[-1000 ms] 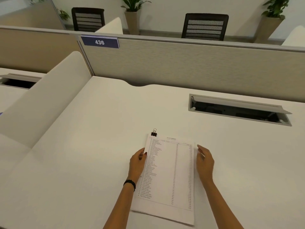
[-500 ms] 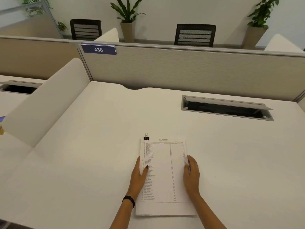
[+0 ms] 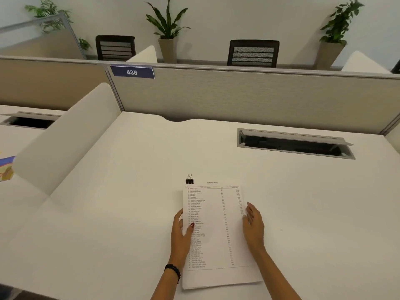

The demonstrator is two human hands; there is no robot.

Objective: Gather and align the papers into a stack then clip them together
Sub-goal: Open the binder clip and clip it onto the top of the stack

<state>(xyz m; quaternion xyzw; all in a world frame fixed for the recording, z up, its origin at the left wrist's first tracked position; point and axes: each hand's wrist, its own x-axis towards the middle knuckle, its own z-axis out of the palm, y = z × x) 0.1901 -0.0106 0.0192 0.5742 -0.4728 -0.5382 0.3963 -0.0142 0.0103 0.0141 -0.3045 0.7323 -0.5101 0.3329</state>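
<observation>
A stack of white printed papers (image 3: 216, 224) lies flat on the white desk (image 3: 129, 191), long side pointing away from me. A small black binder clip (image 3: 189, 180) sits at the stack's far left corner, handles up; whether it bites the sheets I cannot tell. My left hand (image 3: 180, 232) is at the stack's left edge, thumb on top of the sheets and fingers curled at the side. My right hand (image 3: 253, 224) rests against the right edge with its fingers stretched out, fingertips touching the paper.
An open cable tray (image 3: 294, 144) is sunk into the desk at the back right. A white side divider (image 3: 65, 139) slopes along the left. A grey partition (image 3: 238, 98) closes the back. A colourful object (image 3: 6, 167) shows at the far left.
The stack has turned from slanted to nearly square with me. Both hands have slid along its side edges and stay against them. The view has tilted a little.
</observation>
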